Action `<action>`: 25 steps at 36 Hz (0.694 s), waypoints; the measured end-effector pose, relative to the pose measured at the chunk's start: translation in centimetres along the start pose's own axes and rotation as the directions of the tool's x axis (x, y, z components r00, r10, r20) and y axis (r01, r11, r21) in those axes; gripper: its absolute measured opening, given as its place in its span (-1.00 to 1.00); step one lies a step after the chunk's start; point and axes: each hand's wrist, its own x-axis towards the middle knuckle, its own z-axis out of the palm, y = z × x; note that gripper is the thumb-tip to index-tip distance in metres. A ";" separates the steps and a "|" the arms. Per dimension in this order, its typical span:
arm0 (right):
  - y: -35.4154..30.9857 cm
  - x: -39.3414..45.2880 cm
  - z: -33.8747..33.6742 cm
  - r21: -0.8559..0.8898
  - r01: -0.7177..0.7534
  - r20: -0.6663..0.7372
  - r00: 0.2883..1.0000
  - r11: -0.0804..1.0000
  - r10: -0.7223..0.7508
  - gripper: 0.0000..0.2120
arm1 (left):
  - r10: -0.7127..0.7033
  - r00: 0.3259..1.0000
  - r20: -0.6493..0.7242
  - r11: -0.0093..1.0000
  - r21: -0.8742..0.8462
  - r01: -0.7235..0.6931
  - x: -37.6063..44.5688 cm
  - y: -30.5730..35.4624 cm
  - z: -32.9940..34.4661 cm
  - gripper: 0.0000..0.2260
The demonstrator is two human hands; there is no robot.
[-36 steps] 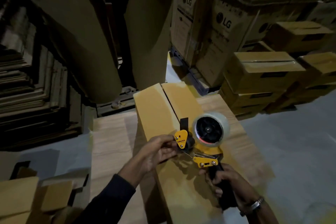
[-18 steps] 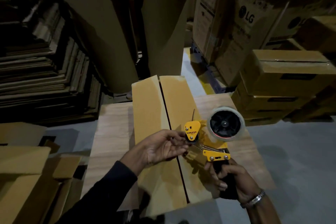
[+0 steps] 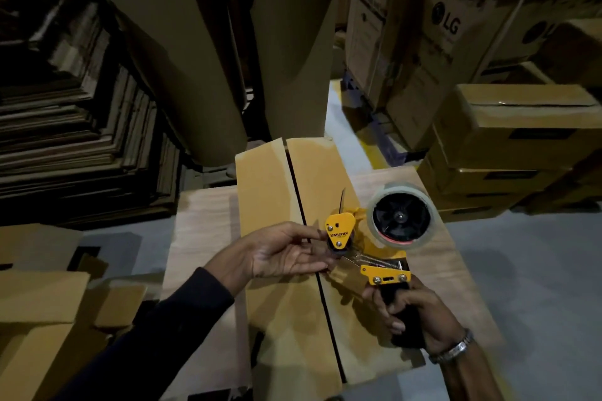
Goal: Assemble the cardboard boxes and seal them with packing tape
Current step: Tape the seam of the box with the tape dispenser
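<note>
A yellow-brown cardboard box (image 3: 270,192) lies on the wooden table (image 3: 202,231), its two top flaps closed with a dark seam running toward me. Above the seam I hold a yellow tape dispenser (image 3: 361,238) with a roll of clear tape (image 3: 402,216). My right hand (image 3: 410,316) grips its black handle. My left hand (image 3: 286,251) is at the dispenser's front roller, fingertips pinching what looks like the clear tape end there.
Flat cardboard blanks (image 3: 42,303) lie at the lower left. Stacks of flattened cardboard (image 3: 75,127) stand at the left, big paper rolls (image 3: 182,52) behind the table. Sealed boxes (image 3: 514,137) and printed cartons (image 3: 436,29) stand at the right.
The view has shifted, so the box now runs straight toward me. The dispenser has risen slightly over the seam; my left hand stays at its roller.
</note>
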 end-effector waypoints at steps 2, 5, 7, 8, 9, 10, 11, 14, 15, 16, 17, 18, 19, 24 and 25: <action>-0.1 0.4 0.3 -0.003 0.006 -0.023 1.000 1.000 -0.006 -0.39 | 0.020 0.999 0.025 1.000 0.022 -0.021 0.0 0.8 -0.9 -0.55; -0.3 1.3 0.9 0.003 0.025 -0.048 0.999 1.000 -0.025 -0.37 | 0.031 0.999 0.032 0.995 0.091 -0.034 0.1 1.9 -1.9 -0.34; -0.4 1.7 1.5 0.005 0.038 -0.060 0.997 0.999 -0.037 -0.34 | 0.011 1.000 0.018 0.995 0.103 -0.013 0.1 2.5 -2.5 -0.37; -0.6 2.0 1.8 0.002 0.042 -0.060 0.997 0.999 -0.042 -0.35 | -0.005 1.000 0.004 0.993 0.120 0.004 0.0 2.8 -2.7 -0.40; -0.8 2.3 2.0 -0.008 0.047 -0.053 0.997 0.999 -0.047 -0.36 | -0.019 1.000 -0.017 0.989 0.145 0.021 -0.1 3.3 -3.1 -0.42; -1.0 2.5 2.4 -0.020 0.051 -0.050 0.997 0.998 -0.052 -0.38 | -0.038 0.999 -0.035 0.985 0.168 0.044 -0.2 3.7 -3.4 -0.45; -1.1 2.8 2.7 -0.030 0.054 -0.050 0.997 0.998 -0.055 -0.40 | -0.060 0.997 -0.047 0.980 0.187 0.068 -0.3 4.2 -3.8 -0.47; -1.6 3.8 3.8 -0.073 0.067 -0.061 0.996 0.995 -0.071 -0.50 | -0.109 0.991 -0.074 0.955 0.269 0.125 -0.7 6.4 -4.6 -0.59; -1.7 4.3 4.2 -0.104 0.064 -0.073 0.995 0.992 -0.072 -0.52 | -0.110 0.990 -0.090 0.941 0.310 0.133 -0.8 7.3 -4.9 -0.62; -1.8 4.7 4.6 -0.143 0.061 -0.088 0.993 0.988 -0.074 -0.52 | -0.104 0.988 -0.110 0.926 0.352 0.137 -0.9 8.2 -5.0 -0.64; -1.9 5.2 5.0 -0.183 0.056 -0.108 0.991 0.981 -0.076 -0.50 | -0.093 0.987 -0.134 0.907 0.397 0.139 -0.9 9.3 -5.1 -0.67; -2.0 5.8 5.4 -0.221 0.052 -0.135 0.987 0.974 -0.084 -0.48 | -0.073 0.984 -0.160 0.884 0.447 0.138 -1.0 10.3 -5.0 -0.71; -2.1 6.4 5.8 -0.256 0.053 -0.161 0.982 0.965 -0.096 -0.49 | -0.048 0.981 -0.189 0.858 0.495 0.137 -0.9 11.4 -5.0 -0.75; -3.0 10.0 7.1 -0.329 0.093 -0.268 0.945 0.940 -0.187 -0.73 | 0.055 0.966 -0.252 0.717 0.683 0.137 0.2 16.7 -5.3 -0.79; -3.2 10.8 7.4 -0.328 0.105 -0.294 0.933 0.939 -0.207 -0.75 | 0.072 0.963 -0.258 0.683 0.717 0.141 0.5 17.7 -5.3 -0.79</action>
